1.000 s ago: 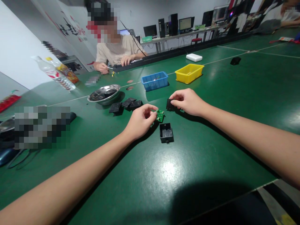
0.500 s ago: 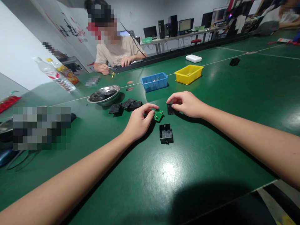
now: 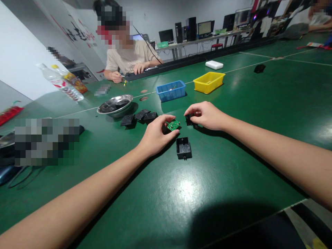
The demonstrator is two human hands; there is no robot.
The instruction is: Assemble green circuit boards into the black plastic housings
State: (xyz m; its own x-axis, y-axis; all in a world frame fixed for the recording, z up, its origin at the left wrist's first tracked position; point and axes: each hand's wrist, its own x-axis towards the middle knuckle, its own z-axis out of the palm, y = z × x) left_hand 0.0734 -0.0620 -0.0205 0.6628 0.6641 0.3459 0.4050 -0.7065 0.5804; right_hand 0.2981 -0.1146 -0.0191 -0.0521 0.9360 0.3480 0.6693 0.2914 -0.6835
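Note:
Between the thumb and fingers of my left hand (image 3: 158, 133) is a small green circuit board (image 3: 173, 125), its face dotted with tiny parts. My right hand (image 3: 204, 116) pinches a small black plastic piece (image 3: 188, 119), flat like a cover, partly hidden by the fingers. Just in front of both hands, an open black plastic box (image 3: 183, 148) lies on the green table, hollow side up, with a small tab on its near edge. Several black box pieces (image 3: 142, 116) lie grouped beyond my left hand.
A metal bowl (image 3: 115, 106) of black parts stands at the left. Farther back are a blue bin (image 3: 171, 91), a yellow bin (image 3: 209, 83) and a white case (image 3: 214, 65). Bottles (image 3: 64, 84) stand far left. Across the table (image 3: 246, 121), a person (image 3: 132, 55) works with both hands.
The circuit board has turned in my left hand, and the thumb has moved to its near edge. The black piece in my right hand has tilted slightly; the box has stayed still.

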